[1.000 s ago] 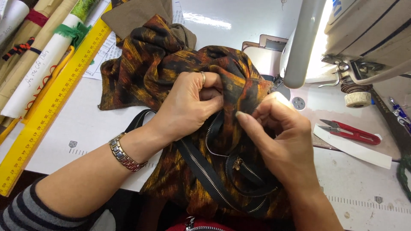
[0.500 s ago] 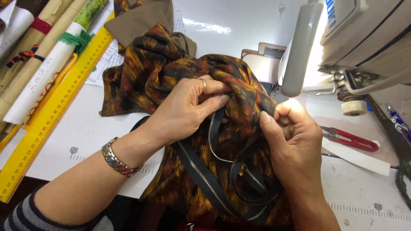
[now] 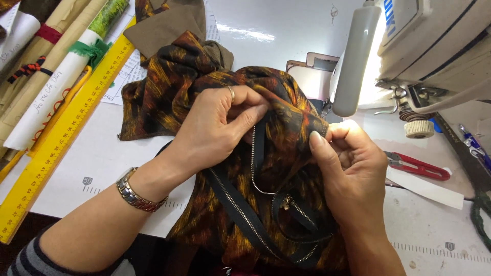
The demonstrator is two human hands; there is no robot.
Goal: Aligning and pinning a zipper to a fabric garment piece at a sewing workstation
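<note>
Nearest to the camera, the black zipper (image 3: 266, 225) lies in loose loops over the lower part of the patterned fabric (image 3: 204, 102), with its metal slider (image 3: 285, 201) in the middle; most of its length looks free, not yet fixed to the cloth, so I judge the work of setting it in is at an early stage. A little higher, the left hand (image 3: 220, 128), with a metal bracelet (image 3: 134, 192) on the wrist, is closed and pinches one end of the zipper tape against a fold of the fabric. The right hand (image 3: 348, 163) is also closed, and it grips the fabric edge just beside the same place; whether it also holds the tape I cannot tell. The fabric is bunched on the white worktop (image 3: 102, 163), not under the needle. Farther away are red snips (image 3: 417, 166) at the right, a yellow ruler (image 3: 56, 138) and paper rolls (image 3: 46, 76) at the left, and the sewing machine (image 3: 434, 46) behind.
</note>
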